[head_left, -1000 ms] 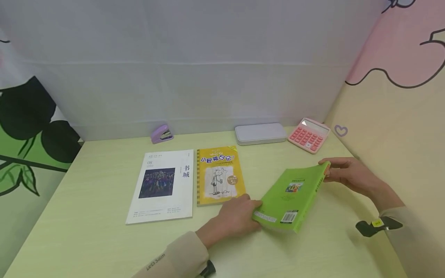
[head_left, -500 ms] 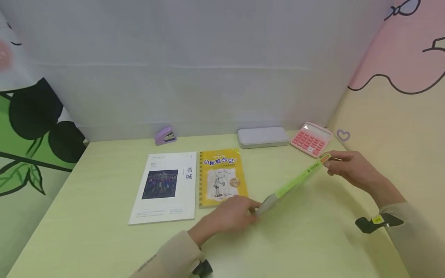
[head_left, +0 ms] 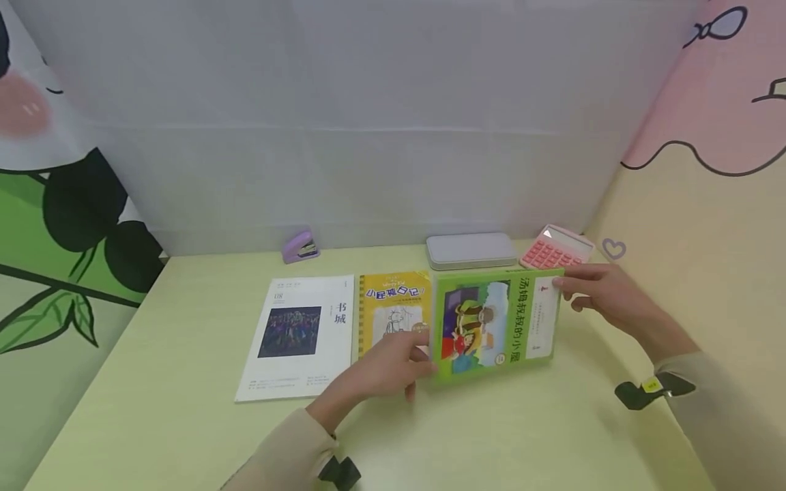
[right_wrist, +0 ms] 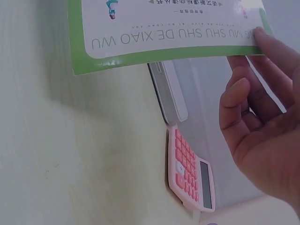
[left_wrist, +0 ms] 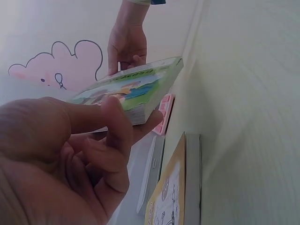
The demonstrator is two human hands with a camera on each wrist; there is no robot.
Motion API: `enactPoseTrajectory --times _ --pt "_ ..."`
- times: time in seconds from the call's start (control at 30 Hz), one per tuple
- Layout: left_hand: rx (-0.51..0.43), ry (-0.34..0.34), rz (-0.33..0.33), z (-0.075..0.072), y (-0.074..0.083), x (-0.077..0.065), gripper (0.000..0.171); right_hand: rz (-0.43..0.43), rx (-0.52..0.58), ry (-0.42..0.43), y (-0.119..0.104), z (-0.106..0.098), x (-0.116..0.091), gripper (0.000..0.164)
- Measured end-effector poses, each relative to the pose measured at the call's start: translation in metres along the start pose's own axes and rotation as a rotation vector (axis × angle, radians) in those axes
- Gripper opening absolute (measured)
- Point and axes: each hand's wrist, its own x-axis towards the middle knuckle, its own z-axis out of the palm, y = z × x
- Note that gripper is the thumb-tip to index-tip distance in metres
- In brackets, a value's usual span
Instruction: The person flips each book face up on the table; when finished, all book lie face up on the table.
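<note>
A green book (head_left: 533,310) with a cartoon picture on its cover stands tilted above the table, its front cover facing me and its title turned sideways. My left hand (head_left: 388,365) pinches its left edge near the bottom; the left wrist view shows thumb and fingers at the book's corner (left_wrist: 145,105). At the upper right corner, my right hand (head_left: 604,292) pinches the book between thumb and fingers. Behind my left hand lies a yellow comic book (head_left: 393,290), partly covered. A white magazine (head_left: 336,354) with a dark picture lies left of it.
Along the back of the table (head_left: 178,382) are a purple stapler (head_left: 299,247), a pale grey flat case (head_left: 471,250) and a pink calculator (head_left: 555,249), its lower part hidden by the green book. A draped white cloth (head_left: 368,177) hangs behind them.
The green book has turned over from its back cover, past its spine, to its front cover. Both hands kept hold of it; my left hand shifted slightly left.
</note>
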Motion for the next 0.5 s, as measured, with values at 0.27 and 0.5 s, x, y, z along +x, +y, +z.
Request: enactPoseTrajectory --times 0.27,0.5 --pt "-0.075 0.12 -0.028 -0.009 -0.007 0.002 0.085 0.029 -0.054 0.014 -0.003 0.012 0.012 0.03" --pt "-0.115 0.153 -0.069 -0.008 -0.02 0.001 0.096 0.036 -0.07 -0.034 0.01 0.027 0.02 0.046"
